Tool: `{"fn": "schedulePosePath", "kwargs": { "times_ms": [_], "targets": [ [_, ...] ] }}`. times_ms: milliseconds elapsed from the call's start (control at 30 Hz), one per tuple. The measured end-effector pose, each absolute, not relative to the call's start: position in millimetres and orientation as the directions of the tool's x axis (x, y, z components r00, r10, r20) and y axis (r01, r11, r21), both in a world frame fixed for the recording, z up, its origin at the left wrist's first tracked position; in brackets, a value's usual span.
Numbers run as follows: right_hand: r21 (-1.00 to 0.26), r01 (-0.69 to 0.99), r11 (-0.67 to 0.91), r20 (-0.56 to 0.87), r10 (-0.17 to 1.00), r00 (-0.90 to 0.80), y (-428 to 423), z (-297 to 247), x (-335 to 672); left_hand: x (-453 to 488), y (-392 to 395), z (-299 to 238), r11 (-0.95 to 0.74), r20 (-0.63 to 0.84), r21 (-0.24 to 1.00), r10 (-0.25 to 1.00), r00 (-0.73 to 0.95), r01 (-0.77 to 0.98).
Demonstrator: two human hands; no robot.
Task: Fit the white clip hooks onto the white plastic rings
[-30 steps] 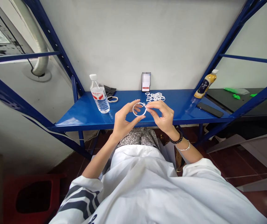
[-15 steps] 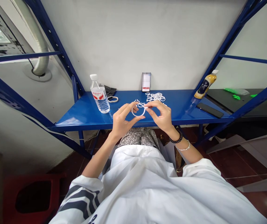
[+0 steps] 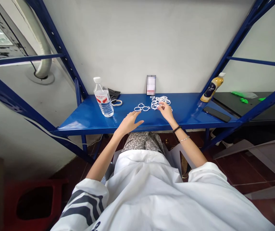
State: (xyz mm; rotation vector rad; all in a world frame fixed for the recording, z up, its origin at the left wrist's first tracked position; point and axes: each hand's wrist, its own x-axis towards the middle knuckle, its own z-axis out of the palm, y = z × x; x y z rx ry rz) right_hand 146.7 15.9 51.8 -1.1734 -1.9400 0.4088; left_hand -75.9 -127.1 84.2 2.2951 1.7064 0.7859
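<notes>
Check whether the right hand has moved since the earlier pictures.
Yes: judged against the front edge of the blue table, the right hand has moved farther in, away from the body, to the pile of white rings.

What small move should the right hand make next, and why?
Perhaps the right hand should gently draw one from the pile of white rings: its fingertips are at the pile, the rings overlap, and the left hand is open.

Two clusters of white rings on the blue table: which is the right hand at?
The larger, heaped pile, to the right; the right hand is at its near edge. The smaller group, a few spread-out rings, lies nearer the left hand.
</notes>
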Motion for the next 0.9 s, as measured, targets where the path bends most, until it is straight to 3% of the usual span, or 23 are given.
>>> {"fn": "schedulePosePath", "kwargs": {
  "times_ms": [200,367,500,600,900],
  "targets": [
    [-0.520,0.702,0.487,0.467,0.850,-0.243,33,21,157,-85,-97,45,-0.204,0.287,0.289,0.951,0.118,0.935],
    [-0.372,0.661,0.652,0.455,0.749,-0.483,21,22,143,-89,-80,11,-0.126,0.293,0.244,0.955,0.051,0.962],
    [-0.235,0.605,0.761,0.354,0.646,-0.676,16,22,130,-90,-79,5,-0.136,0.311,0.229,0.948,0.060,0.964],
    [-0.256,0.572,0.779,0.320,0.626,-0.711,13,22,123,-90,-79,5,-0.141,0.313,0.227,0.947,0.065,0.963],
    [-0.445,0.480,0.756,0.410,0.648,-0.642,0,23,119,-91,-80,7,-0.152,0.325,0.315,0.945,0.044,0.937]
  ]
}}
